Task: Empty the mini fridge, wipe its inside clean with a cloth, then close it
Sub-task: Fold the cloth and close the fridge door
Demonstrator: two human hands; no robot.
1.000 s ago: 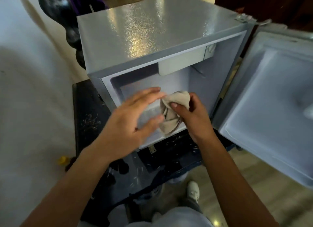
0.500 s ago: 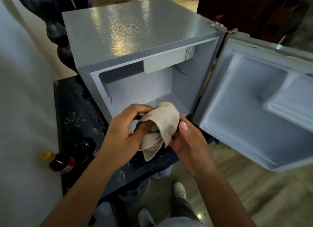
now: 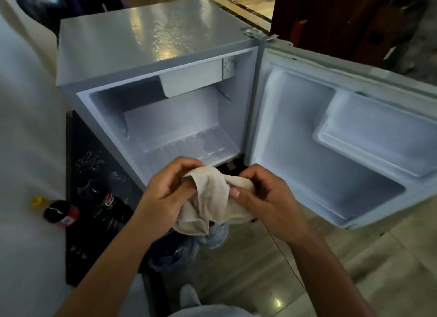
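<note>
Cloth (image 3: 214, 198) in both hands — Pepsi bottle (image 3: 107, 199) (logo only) nearby

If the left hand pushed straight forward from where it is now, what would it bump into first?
Probably the white floor inside the open grey mini fridge. The left hand grips the beige cloth just before the opening; depth is uncertain.

A low black table (image 3: 94, 175) with pale drawings stands on the shiny tiled floor (image 3: 272, 281). Left of the table is a white wall (image 3: 23, 127); far behind it, dark wooden furniture (image 3: 343, 21).
</note>
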